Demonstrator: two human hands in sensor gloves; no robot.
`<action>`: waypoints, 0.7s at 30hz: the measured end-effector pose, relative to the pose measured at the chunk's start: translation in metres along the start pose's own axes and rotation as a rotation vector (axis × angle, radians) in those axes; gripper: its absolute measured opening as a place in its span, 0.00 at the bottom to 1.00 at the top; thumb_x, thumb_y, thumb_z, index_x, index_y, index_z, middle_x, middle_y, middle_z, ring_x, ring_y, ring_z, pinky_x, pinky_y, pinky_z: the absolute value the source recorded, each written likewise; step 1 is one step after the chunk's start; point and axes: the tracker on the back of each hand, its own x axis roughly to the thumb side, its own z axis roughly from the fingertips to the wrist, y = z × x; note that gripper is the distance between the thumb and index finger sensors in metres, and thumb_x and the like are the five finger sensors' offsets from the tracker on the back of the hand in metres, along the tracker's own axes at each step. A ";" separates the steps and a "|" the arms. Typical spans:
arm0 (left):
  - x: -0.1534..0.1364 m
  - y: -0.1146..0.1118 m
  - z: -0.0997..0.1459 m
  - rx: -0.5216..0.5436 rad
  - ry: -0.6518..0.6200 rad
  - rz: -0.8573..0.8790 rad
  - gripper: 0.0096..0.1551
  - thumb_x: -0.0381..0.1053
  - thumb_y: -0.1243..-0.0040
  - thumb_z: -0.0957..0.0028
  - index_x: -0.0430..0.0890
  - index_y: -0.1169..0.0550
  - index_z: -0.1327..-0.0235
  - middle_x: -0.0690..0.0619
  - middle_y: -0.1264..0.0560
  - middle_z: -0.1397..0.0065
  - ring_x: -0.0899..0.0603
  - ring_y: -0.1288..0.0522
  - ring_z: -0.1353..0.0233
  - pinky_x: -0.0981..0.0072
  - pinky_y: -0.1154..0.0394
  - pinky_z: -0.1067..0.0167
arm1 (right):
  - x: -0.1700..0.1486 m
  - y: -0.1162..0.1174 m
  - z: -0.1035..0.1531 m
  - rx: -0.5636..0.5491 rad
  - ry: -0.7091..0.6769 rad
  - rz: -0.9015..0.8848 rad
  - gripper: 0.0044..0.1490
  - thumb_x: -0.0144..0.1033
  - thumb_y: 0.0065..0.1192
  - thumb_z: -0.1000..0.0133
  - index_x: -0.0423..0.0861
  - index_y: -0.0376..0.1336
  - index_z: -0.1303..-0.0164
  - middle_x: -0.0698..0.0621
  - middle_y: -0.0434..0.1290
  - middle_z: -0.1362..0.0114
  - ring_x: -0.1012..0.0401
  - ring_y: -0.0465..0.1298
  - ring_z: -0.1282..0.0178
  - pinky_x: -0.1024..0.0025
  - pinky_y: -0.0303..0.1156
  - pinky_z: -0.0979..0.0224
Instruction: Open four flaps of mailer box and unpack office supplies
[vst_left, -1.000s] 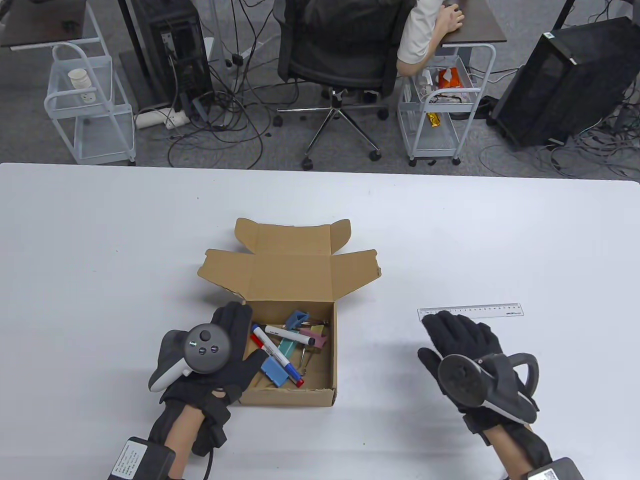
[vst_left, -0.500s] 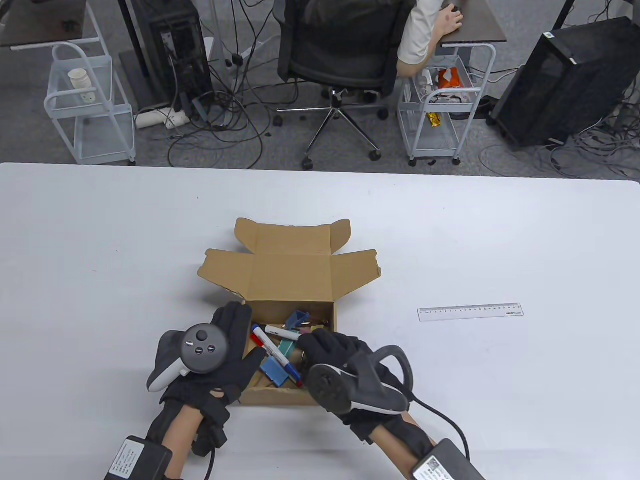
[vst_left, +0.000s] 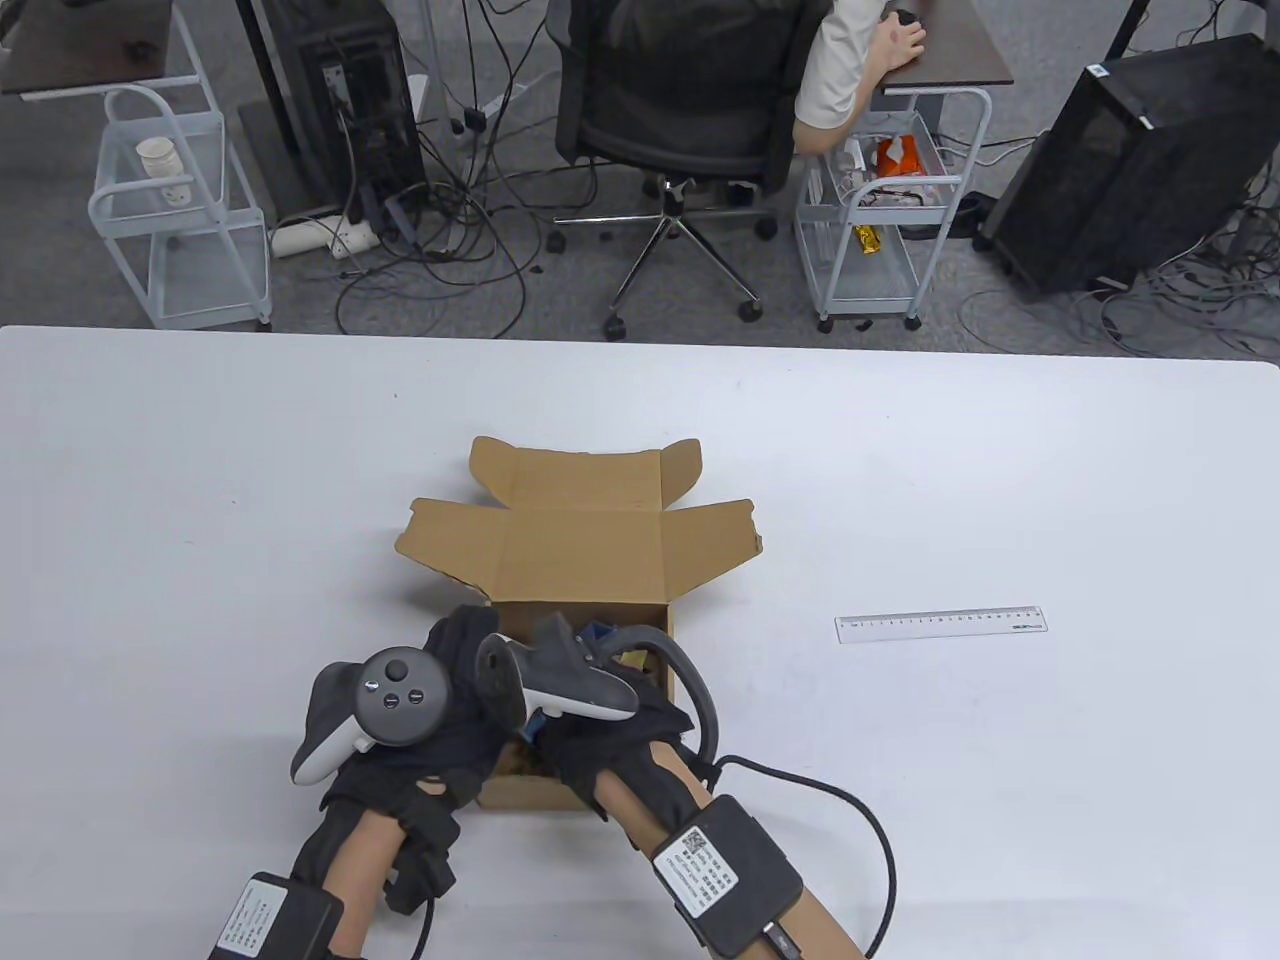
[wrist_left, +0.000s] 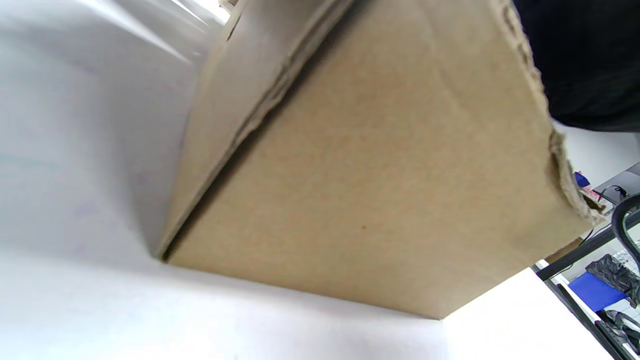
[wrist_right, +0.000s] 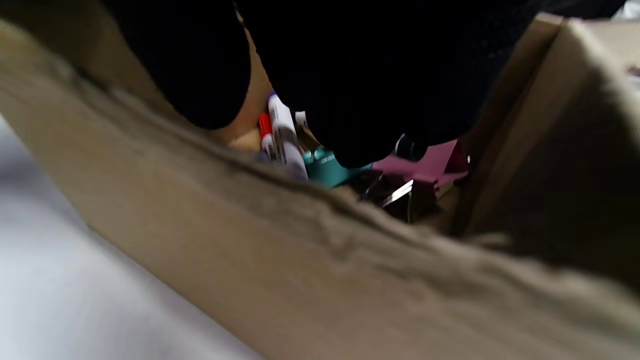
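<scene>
The brown mailer box (vst_left: 580, 555) stands open near the table's front, its flaps spread toward the back. My left hand (vst_left: 455, 650) holds the box's left wall; the left wrist view shows the outer wall (wrist_left: 360, 175) close up. My right hand (vst_left: 600, 660) reaches into the box from the front, and its tracker hides the fingers. In the right wrist view its fingers (wrist_right: 350, 75) hang over markers (wrist_right: 282, 135), a teal item (wrist_right: 325, 167) and a pink binder clip (wrist_right: 430, 165). Whether they grip anything is hidden.
A clear ruler (vst_left: 940, 623) lies on the white table (vst_left: 200, 500) to the right of the box. A cable runs from my right forearm pack (vst_left: 725, 875) over the table. Chairs, carts and computers stand beyond the far edge.
My right hand left the ruler on the table, swung left and went into the box from the front. My left hand stayed on the box's left wall.
</scene>
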 end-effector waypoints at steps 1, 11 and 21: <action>0.000 0.000 0.000 -0.001 0.001 0.000 0.49 0.60 0.65 0.33 0.36 0.69 0.19 0.33 0.71 0.13 0.26 0.69 0.15 0.29 0.54 0.24 | 0.000 0.001 -0.005 0.020 0.011 0.000 0.38 0.51 0.68 0.38 0.44 0.63 0.22 0.46 0.78 0.23 0.51 0.84 0.32 0.53 0.82 0.30; 0.002 0.001 -0.002 -0.033 0.016 -0.033 0.50 0.56 0.60 0.32 0.35 0.71 0.21 0.32 0.72 0.14 0.25 0.69 0.15 0.29 0.53 0.24 | 0.008 0.012 -0.042 0.160 0.120 0.048 0.41 0.56 0.66 0.38 0.47 0.60 0.19 0.53 0.80 0.27 0.56 0.87 0.41 0.52 0.83 0.35; 0.000 0.000 -0.002 -0.012 0.023 0.003 0.50 0.56 0.60 0.32 0.35 0.71 0.22 0.32 0.73 0.15 0.25 0.69 0.15 0.30 0.53 0.24 | 0.005 0.013 -0.044 0.052 0.183 -0.027 0.34 0.50 0.72 0.39 0.51 0.64 0.24 0.54 0.84 0.35 0.58 0.88 0.45 0.51 0.82 0.35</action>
